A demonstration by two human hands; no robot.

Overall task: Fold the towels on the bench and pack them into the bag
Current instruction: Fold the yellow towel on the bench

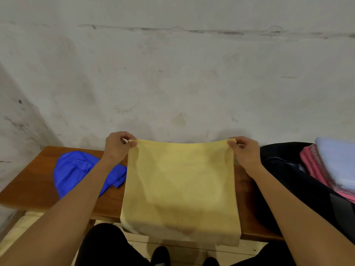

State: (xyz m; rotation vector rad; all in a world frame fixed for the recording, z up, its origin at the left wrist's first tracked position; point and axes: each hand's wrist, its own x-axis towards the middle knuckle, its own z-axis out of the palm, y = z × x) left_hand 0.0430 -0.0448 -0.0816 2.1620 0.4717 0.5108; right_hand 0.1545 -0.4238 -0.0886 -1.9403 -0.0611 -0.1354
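Head view: both hands, left [117,144] and right [244,148], are pinching the yellow towel's [180,187] far corners, fingers clamped; blue towel [76,169] is lying toward the counter's [32,181] left end, bag [284,169] at its right.

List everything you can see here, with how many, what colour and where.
Yellow towel: one, yellow, middle of bench, draped over its front edge, top corners pinched.
Blue towel: one, blue, crumpled, left on bench.
Bag: one, black, open, right end of bench.
Folded towels: at least two, pink and pale blue, in the bag.
Bench: one, brown wood, against the wall.
Wall: one, grey-white, behind.
Left hand: grip on left corner.
Right hand: grip on right corner.
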